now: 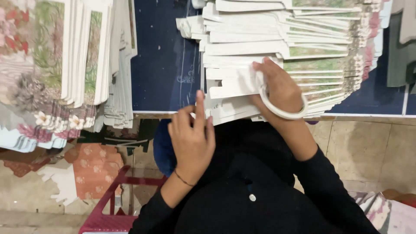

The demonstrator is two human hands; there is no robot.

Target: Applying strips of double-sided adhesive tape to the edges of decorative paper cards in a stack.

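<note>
Bare tabletop (pixel 167 65) between card stacks (pixel 277 52)

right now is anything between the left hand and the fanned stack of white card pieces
Nothing visible. The left hand has its fingertips at the near edge of the fanned stack of white card pieces; the right hand, with a white ring around it, already rests on the stack.

One card stack (pixel 281 56) lies right of another stack (pixel 73 60).

You're looking at white card sheets (pixel 277 39) showing green and pink floral edges, a dark navy table (pixel 164 65), a white ring (pixel 281 110), black sleeves (pixel 320 182), a red stool (pixel 108 216), and beige floor tiles (pixel 368 151).
</note>
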